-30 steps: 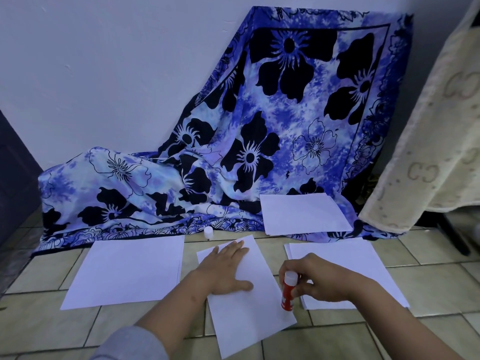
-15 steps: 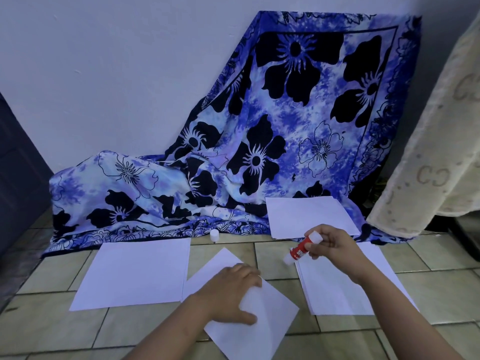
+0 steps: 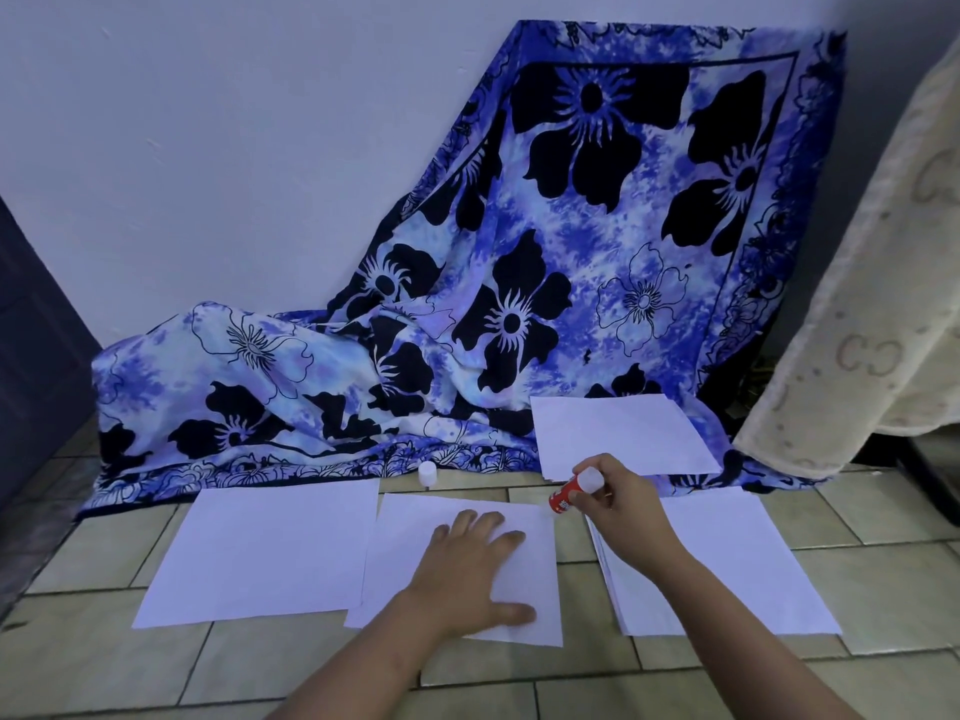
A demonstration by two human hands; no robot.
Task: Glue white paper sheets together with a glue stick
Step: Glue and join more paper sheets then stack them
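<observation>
A white sheet [image 3: 405, 543] lies flat on the tiled floor in the middle, and my left hand [image 3: 467, 574] presses on it with fingers spread. My right hand [image 3: 623, 501] holds a red glue stick [image 3: 569, 493] tilted, its lower end just above the sheet's far right corner. Another white sheet [image 3: 265, 553] lies to the left, its edge beside the middle sheet. A stack of sheets [image 3: 737, 563] lies to the right, under my right forearm. One more sheet [image 3: 618, 433] rests on the cloth's hem. The glue stick's white cap [image 3: 427, 473] stands on the floor beyond the middle sheet.
A blue flowered cloth [image 3: 519, 304] drapes from the wall down to the floor behind the sheets. A cream blanket [image 3: 872, 304] hangs at the right. A dark panel [image 3: 31, 356] stands at the left. Beige tiles [image 3: 104, 667] cover the floor.
My left hand turned the middle sheet from slanted to square beside the left sheet and flattened on it. My right hand lifted the glue stick up and away to the sheet's far right corner.
</observation>
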